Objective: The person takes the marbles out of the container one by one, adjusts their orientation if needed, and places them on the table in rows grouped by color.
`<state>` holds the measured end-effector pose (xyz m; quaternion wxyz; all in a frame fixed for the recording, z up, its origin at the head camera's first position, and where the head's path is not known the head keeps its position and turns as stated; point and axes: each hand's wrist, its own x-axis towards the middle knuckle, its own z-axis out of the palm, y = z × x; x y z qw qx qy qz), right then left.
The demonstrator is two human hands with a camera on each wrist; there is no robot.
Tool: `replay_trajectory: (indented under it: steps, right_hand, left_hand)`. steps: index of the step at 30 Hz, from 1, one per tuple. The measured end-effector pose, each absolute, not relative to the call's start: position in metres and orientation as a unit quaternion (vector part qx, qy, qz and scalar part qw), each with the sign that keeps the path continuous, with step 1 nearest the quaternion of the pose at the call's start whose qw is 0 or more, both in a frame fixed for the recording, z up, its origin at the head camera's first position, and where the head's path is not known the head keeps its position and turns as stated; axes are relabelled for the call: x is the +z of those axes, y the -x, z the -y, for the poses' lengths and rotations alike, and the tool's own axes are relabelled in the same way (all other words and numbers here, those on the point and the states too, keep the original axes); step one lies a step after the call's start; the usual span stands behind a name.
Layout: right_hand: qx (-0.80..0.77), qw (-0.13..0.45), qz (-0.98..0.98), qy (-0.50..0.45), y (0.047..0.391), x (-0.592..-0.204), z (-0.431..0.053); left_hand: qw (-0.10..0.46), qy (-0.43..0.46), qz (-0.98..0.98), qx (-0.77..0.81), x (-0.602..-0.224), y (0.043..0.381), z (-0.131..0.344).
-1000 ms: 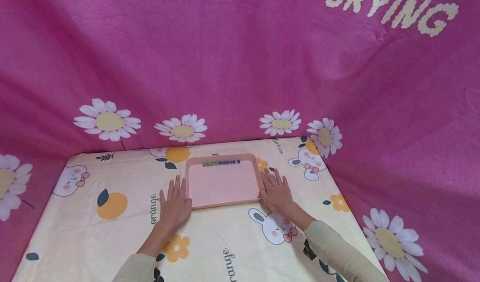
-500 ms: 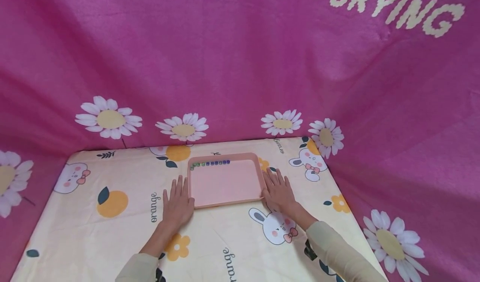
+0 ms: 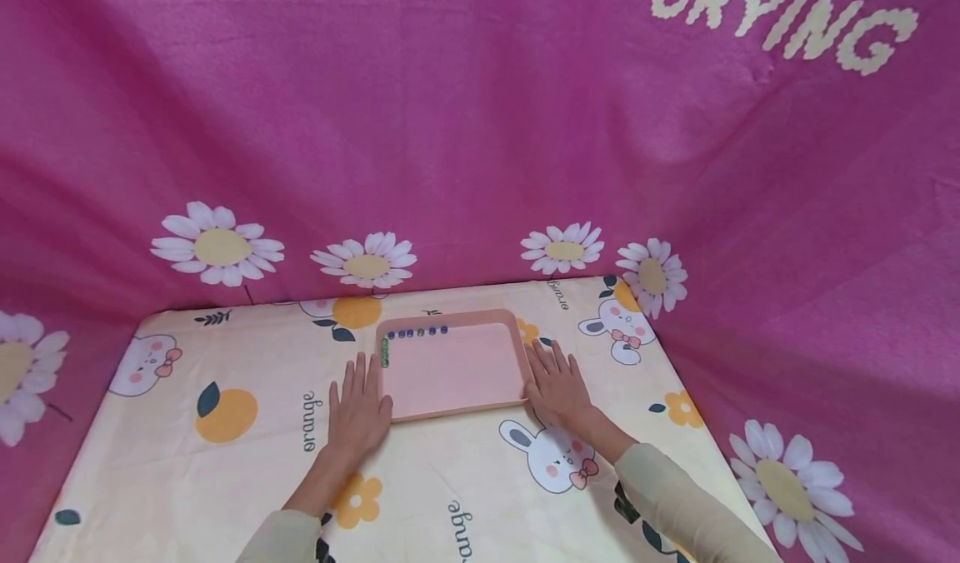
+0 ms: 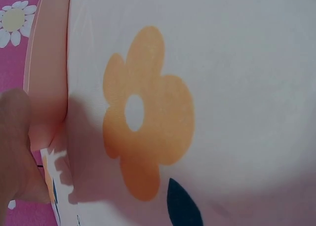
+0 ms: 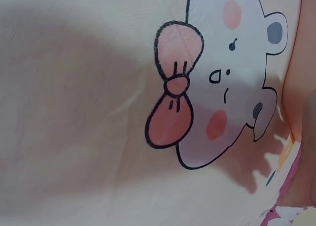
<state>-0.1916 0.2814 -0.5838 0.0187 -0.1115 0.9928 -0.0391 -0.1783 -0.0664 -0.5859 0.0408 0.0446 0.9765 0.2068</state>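
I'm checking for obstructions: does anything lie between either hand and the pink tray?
Nothing visible does: the left hand lies at the left side of the pink tray, the right hand at its right.

At its ends, the pink tray (image 3: 459, 373) is blocked by the left hand (image 3: 360, 415) and right hand (image 3: 561, 391); its middle can be entered from above — blue beads (image 3: 410, 333) are met behind, green beads (image 3: 386, 353) leftward.

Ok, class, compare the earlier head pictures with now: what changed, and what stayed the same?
The green beads moved left out of the single row and now line the left side of the tray; the mostly blue beads moved left along its far side. Nothing was visibly grasped or released. The left hand and right hand stayed at its sides; the tray stayed about where it was.
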Motion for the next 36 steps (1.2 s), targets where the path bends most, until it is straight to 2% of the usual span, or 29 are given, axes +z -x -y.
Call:
replay_trajectory:
  steps: [13, 36]
  right_hand:
    - [-0.025, 0.033, -0.993, 0.111, 0.192, -0.582, -0.278]
    - [-0.040, -0.010, -0.994, 0.106, 0.194, -0.582, -0.279]
  left_hand:
    - [0.030, -0.060, -0.978, 0.198, -0.589, 0.191, 0.070]
    - [0.032, -0.077, -0.980, 0.183, -0.587, 0.195, 0.071]
